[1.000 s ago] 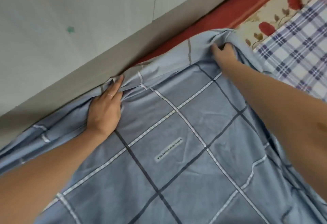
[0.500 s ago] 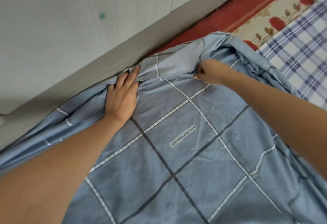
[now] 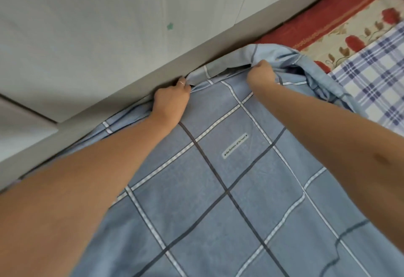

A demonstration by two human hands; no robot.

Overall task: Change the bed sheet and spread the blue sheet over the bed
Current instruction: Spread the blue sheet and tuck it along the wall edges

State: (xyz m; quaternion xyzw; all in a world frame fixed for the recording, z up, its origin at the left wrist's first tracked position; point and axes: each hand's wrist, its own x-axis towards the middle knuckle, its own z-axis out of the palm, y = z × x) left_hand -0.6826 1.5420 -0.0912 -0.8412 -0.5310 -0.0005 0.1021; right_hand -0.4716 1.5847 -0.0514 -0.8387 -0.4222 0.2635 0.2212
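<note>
Two fists grip the blue sheet point(image 3: 218, 211), which fills the lower frame. My left hand point(image 3: 170, 99) clutches its far edge against the grey ledge point(image 3: 109, 106), and my right hand point(image 3: 261, 74) bunches the soft, grid-lined cloth at upper centre. The white label point(image 3: 235, 145) carries dark script, too blurred to read.

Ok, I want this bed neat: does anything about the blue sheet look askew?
The blue sheet is folded back and bunched at the grey ledge, where the left hand and right hand grip it; the floral bedding and plaid cloth lie uncovered.
</note>
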